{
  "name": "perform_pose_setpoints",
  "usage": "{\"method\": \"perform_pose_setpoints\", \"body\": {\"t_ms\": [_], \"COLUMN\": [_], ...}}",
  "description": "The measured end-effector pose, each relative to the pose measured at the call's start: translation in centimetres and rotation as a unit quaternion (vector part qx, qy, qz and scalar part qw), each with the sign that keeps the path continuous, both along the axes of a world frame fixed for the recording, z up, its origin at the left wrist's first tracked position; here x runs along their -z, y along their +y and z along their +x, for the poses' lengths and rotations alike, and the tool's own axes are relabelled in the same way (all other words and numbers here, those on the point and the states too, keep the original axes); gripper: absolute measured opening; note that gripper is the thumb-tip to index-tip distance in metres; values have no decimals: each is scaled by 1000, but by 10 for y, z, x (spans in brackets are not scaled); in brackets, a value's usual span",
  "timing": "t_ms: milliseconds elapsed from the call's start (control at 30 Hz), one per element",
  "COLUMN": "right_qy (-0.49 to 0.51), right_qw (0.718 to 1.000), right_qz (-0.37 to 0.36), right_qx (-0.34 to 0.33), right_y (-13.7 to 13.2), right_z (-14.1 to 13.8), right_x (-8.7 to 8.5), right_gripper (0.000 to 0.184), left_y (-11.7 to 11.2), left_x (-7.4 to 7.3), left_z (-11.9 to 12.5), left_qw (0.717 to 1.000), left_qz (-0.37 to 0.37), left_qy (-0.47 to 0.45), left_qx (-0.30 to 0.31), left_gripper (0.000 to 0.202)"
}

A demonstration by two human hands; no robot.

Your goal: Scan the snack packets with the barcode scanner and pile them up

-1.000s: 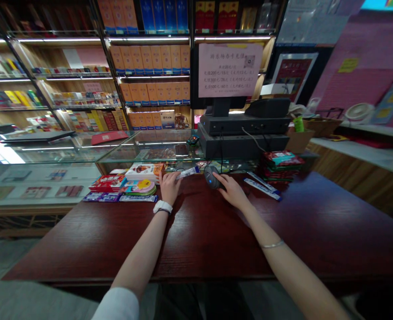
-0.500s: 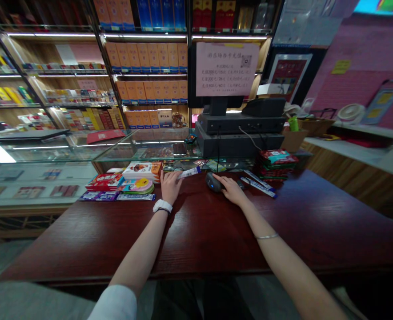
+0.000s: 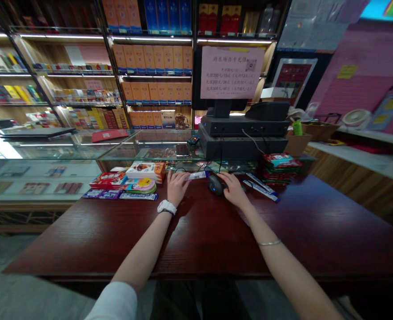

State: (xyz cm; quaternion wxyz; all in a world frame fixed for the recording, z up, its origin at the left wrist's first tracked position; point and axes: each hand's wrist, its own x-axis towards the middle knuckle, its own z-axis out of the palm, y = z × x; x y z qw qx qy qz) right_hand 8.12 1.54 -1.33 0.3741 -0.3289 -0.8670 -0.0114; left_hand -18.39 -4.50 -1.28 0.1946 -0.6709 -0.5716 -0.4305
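Observation:
Both my arms reach across a dark red wooden counter. My left hand, with a white watch at the wrist, rests its fingers on a long white and blue packet lying on the counter. My right hand is curled over a dark handheld scanner with a small blue light, gripping it from the right. The scanner lies just right of the packet.
Flat snack packets and a box lie to the left of my left hand. A stack of red and teal packets and long strips lie to the right. A black till with a paper notice stands behind, beyond glass cases and stocked shelves.
My right hand has lowered the scanner from tilted up to lying on the counter and moved slightly right. My left hand shifted a little right along the packet.

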Motion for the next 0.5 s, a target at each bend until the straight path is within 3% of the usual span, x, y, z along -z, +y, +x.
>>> {"method": "perform_pose_setpoints", "body": {"t_ms": [267, 500], "right_qy": [6, 8], "right_qw": [998, 998], "right_qz": [67, 63], "right_qx": [10, 14], "right_y": [-17, -15], "right_z": [-16, -16], "right_x": [-4, -4], "right_gripper": [47, 45], "left_y": [-5, -10], "left_x": [-1, -5], "left_z": [13, 23], "left_qw": [998, 997], "left_qz": [-5, -15], "left_qy": [51, 47], "left_qx": [44, 60], "left_gripper": [24, 23]}}
